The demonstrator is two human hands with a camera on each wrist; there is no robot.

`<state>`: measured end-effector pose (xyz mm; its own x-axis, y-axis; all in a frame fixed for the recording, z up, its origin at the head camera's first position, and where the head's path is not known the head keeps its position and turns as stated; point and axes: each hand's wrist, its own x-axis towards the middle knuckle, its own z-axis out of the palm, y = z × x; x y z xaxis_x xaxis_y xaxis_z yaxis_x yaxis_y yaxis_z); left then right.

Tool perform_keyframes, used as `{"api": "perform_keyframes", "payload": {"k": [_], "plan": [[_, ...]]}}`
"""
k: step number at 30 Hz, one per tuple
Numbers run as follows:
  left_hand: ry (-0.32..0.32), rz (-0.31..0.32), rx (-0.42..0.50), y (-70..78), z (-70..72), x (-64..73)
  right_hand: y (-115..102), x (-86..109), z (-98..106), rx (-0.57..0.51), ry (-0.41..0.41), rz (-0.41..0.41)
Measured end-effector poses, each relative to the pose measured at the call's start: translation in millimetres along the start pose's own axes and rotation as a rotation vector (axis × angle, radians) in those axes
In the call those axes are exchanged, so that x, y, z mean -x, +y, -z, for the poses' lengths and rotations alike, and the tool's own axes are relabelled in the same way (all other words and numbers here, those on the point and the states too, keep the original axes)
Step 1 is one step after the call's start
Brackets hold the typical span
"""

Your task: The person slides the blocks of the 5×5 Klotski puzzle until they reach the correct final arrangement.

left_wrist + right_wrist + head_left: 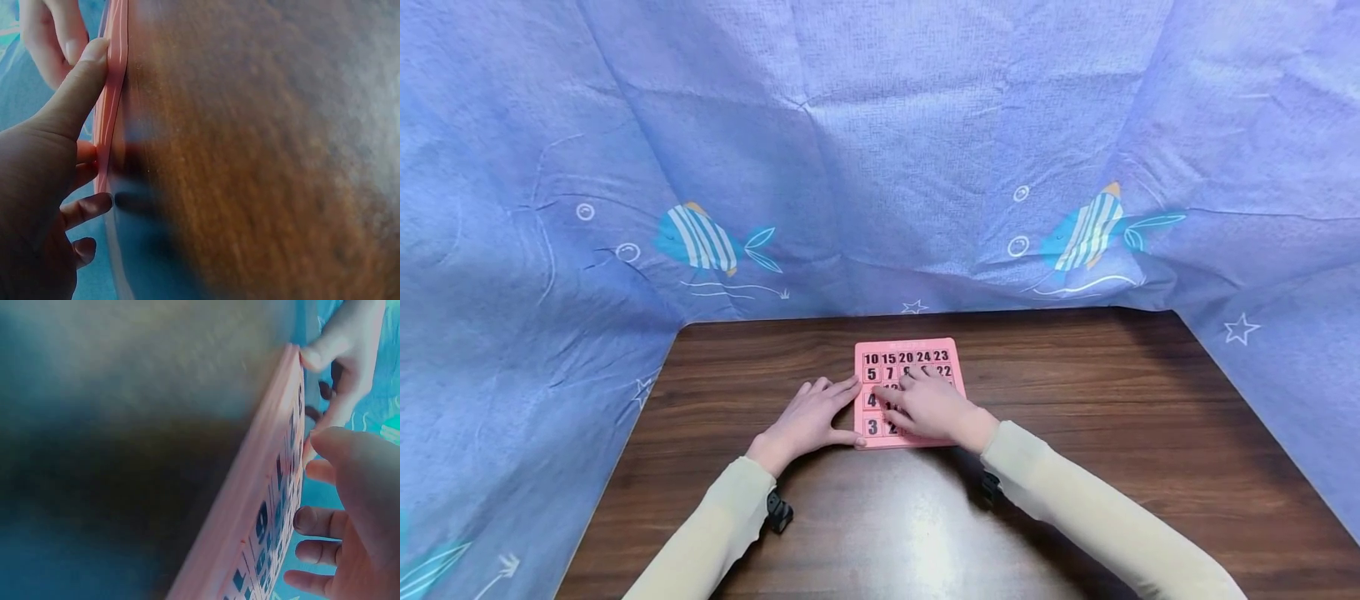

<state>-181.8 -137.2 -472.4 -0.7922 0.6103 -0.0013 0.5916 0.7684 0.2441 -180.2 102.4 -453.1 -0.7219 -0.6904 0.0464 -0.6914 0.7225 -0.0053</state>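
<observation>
A pink sliding number puzzle [871, 346] lies flat on the table, its black-numbered tiles facing up. The top row reads 10, 15, 20, 24, 23. At its left side is my left hand [811, 417], the thumb against the near left corner and the other fingers, mostly straight, along the left edge. My right hand [928, 404] spreads over the tiles from the right, fingertips on the middle of the board, hiding several numbers. In the right wrist view, the right fingers [319, 551] reach just over the tile face. The left thumb [90, 59] touches the frame's edge in the left wrist view.
The dark wood-grain table [1075, 392] extends on both sides of the puzzle. A blue cloth [880, 167] printed with striped fish hangs behind it and down the sides. Both wrists wear a small black device [779, 511] under pale sleeves.
</observation>
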Motion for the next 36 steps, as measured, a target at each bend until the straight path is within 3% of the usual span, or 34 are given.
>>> {"api": "perform_keyframes", "payload": {"k": [6,12,19,27,36], "plan": [[0.001,0.0,0.001,-1.5,0.5,0.9,-8.6,15.1,-2.0,0.019,0.045,0.076],[-0.006,0.002,0.001,-2.2,1.5,-0.3,-7.2,16.6,-4.8,0.001,0.038,0.049],[-0.014,0.007,-0.005,-1.7,0.8,-0.2,-0.9,12.9,-9.0,-0.022,0.115,0.051],[0.007,-0.009,-0.007,-0.5,0.6,-0.2,1.5,9.9,-6.4,-0.013,0.044,0.006],[0.015,-0.017,0.001,0.1,0.6,0.9,-13.4,25.2,-1.1,0.039,0.084,0.117]]}}
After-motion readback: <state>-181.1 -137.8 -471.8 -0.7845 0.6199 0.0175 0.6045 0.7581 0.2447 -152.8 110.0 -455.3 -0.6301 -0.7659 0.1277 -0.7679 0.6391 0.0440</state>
